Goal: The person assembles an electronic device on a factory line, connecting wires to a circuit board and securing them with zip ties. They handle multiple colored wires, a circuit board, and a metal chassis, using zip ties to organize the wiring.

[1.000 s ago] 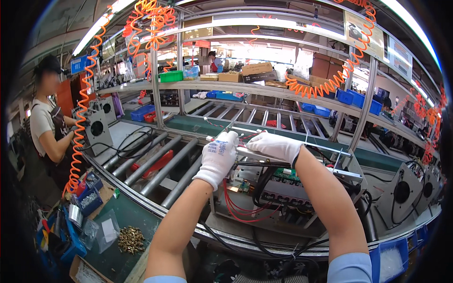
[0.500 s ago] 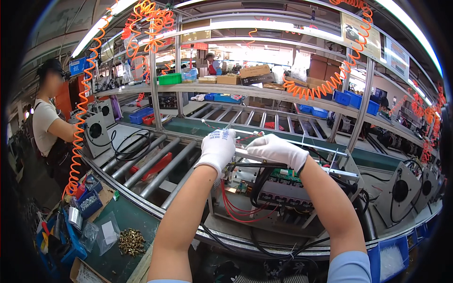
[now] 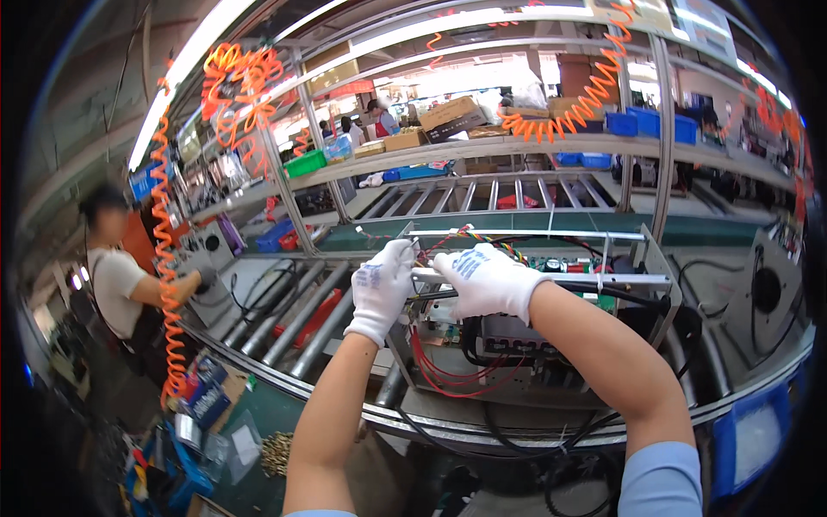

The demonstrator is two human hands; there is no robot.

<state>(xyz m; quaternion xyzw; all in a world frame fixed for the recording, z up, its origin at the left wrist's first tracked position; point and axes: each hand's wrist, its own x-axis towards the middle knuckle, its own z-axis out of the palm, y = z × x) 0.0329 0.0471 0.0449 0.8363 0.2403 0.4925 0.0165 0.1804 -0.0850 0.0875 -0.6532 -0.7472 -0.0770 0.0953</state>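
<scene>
An open metal chassis (image 3: 399, 346) lies in front of me, with a green circuit board (image 3: 607, 303), red cables (image 3: 448, 376) and thin coloured wires inside. Two pale metal bars cross its top; the nearer bar (image 3: 633, 279) passes beneath my right hand. My left hand (image 3: 381, 291), in a white glove, is pinched at the chassis's upper left corner, and what its fingertips hold is hidden. White-gloved too, my right hand (image 3: 493, 280) has its fingers closed over the near bar's left end, close to the left fingertips. I cannot make out what lies between them.
The chassis stands on a conveyor with steel rollers (image 3: 323, 320). At the lower left are brass fittings (image 3: 276, 453) and a blue tool bin (image 3: 177, 474). An orange coiled hose (image 3: 164, 258) hangs at left, near a co-worker (image 3: 121, 284). A fan panel (image 3: 748, 280) stands right.
My view has tilted and shifted. My right hand has come closer to the left one, its fingers now over the near bar's end. The left stays at the corner.
</scene>
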